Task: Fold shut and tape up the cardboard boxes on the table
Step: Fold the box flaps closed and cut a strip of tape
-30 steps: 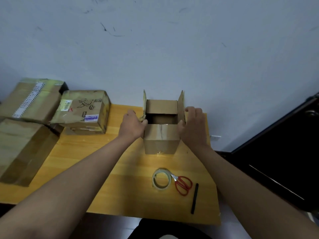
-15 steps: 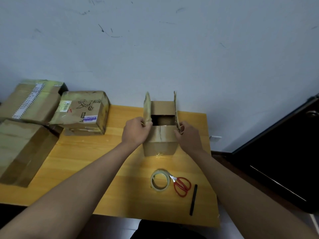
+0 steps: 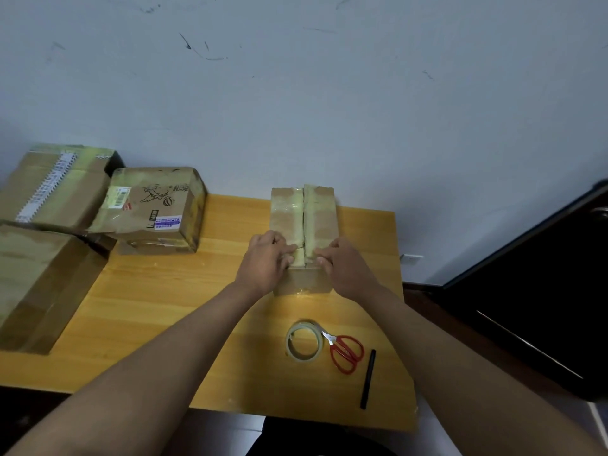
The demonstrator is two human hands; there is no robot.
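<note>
Wooden table against a scuffed pale wall; dark cabinet or door off the right edge.

Small cardboard box sits near the back edge, right of centre. Both top flaps are folded flat and meet along a centre seam running front to back. No fresh tape visible across the seam; old glossy tape on the flap surfaces.

Left hand on the near end of the left flap, fingers curled with the tips pressing down beside the seam. Right hand mirrors it on the right flap, fingers bent, tips on the cardboard next to the seam. Fingers of each hand are close together. Cannot tell if the thumbs hook over the front edge.

Tape roll lies flat near the front edge, in front of the box. Red-handled scissors just beside it on the right, blades touching or overlapping the roll's rim. Black pen right of the scissors, roughly parallel to the right edge.

Back-left corner: printed box with labels, taped. Larger box with a white strip label behind it, partly off the table's left side. Long box along the left edge.
</note>
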